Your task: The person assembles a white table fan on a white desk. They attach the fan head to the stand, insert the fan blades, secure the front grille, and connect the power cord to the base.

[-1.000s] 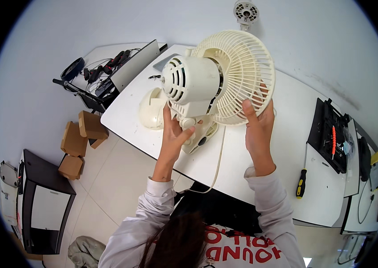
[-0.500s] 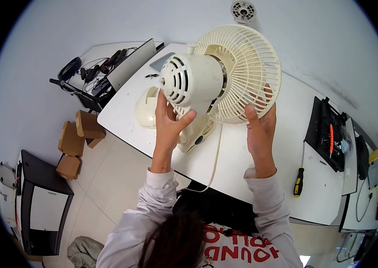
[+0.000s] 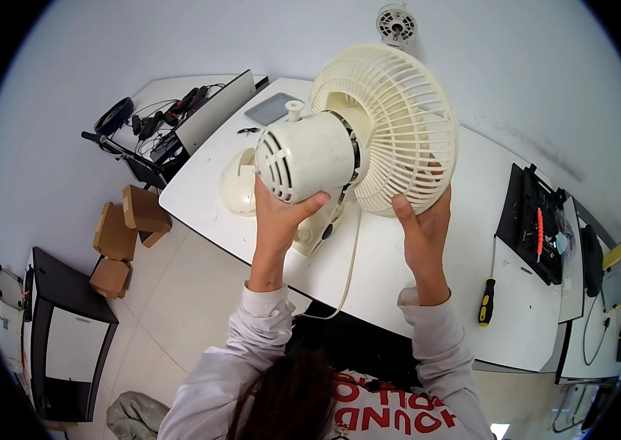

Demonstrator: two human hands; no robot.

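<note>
Hands held the cream desk fan (image 3: pixel 354 139) up above the white counter (image 3: pixel 472 242), its long axis running left to right. Left hand (image 3: pixel 281 216) cupped under the motor housing (image 3: pixel 307 158) at the rear; right hand (image 3: pixel 424 224) gripped the lower rim of the grille (image 3: pixel 398 125), fingers wrapped on it. Both lay equally near.

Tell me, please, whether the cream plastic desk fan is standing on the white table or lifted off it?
Lifted: both hands hold the cream plastic desk fan above the white table.
</note>
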